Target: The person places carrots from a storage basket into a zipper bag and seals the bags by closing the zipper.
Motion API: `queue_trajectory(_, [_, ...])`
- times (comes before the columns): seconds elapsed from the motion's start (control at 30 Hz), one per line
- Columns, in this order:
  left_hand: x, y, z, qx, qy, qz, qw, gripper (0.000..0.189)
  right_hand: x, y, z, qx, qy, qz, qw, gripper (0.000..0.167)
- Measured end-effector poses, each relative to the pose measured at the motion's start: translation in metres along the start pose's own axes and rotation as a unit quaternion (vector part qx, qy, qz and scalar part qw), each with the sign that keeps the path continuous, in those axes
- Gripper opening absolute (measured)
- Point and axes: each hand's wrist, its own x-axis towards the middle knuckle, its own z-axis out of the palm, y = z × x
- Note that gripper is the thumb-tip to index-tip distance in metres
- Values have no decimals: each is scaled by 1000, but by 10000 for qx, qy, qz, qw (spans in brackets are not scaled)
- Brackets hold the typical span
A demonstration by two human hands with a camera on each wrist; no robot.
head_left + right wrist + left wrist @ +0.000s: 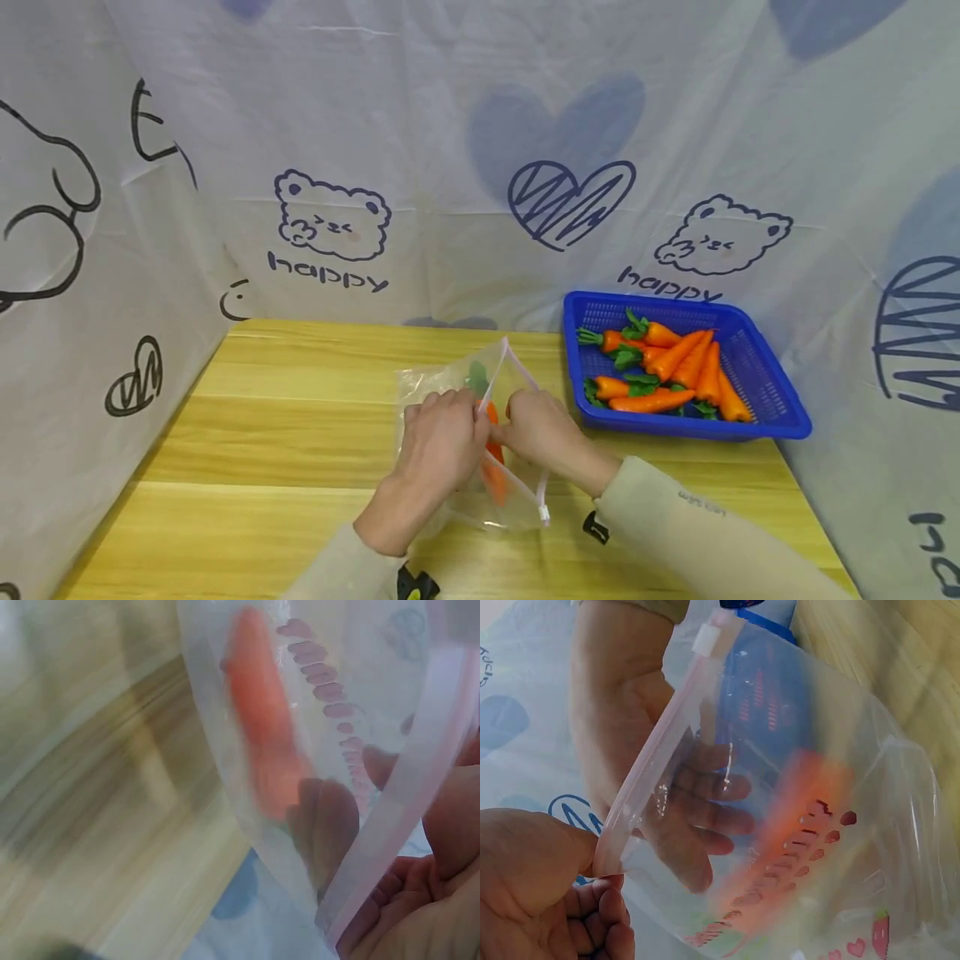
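Observation:
A clear zip bag (420, 385) with a pinkish zip rim is held above the wooden table, its mouth spread toward the right. My left hand (446, 435) pinches that rim between thumb and fingers. Through the mouth reaches my right hand (543, 429); in the left wrist view its fingers (716, 817) look loosely extended behind the plastic. An orange carrot (495, 479) with a green top lies inside the bag, blurred in both wrist views, apart from the right fingers in the left wrist view. The white zip slider (706, 640) sits at one end of the rim.
A blue plastic basket (783, 417) with several carrots (678, 358) stands at the back right of the table (262, 467). Printed white cloth (442, 142) hangs behind and at both sides. Black straps (596, 527) show by the wrists.

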Motion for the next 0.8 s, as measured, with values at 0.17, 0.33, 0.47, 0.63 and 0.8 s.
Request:
queue_trajectory(0.17, [4,-5,-6,-129,-7,-234,9996,28,-16,2,-7,-645,767,3,9950,38])
queue_trajectory(0.33, [9,-11,-21,-526,-84,-562,9970,28,-28,18,-21,-543,1099,284,9921,44])
queue_trajectory(0.47, [11,-13,-35,-139,-7,-688,9975,29,-30,24,-40,-30,582,383,9976,28])
queue_trajectory(0.63, [12,-12,-50,1040,243,-528,9929,29,-33,10,-69,-3,689,244,9973,32])
queue_trajectory(0.8, [9,-12,-38,1540,-124,-330,9874,23,-28,-3,-62,-462,375,79,9982,33])
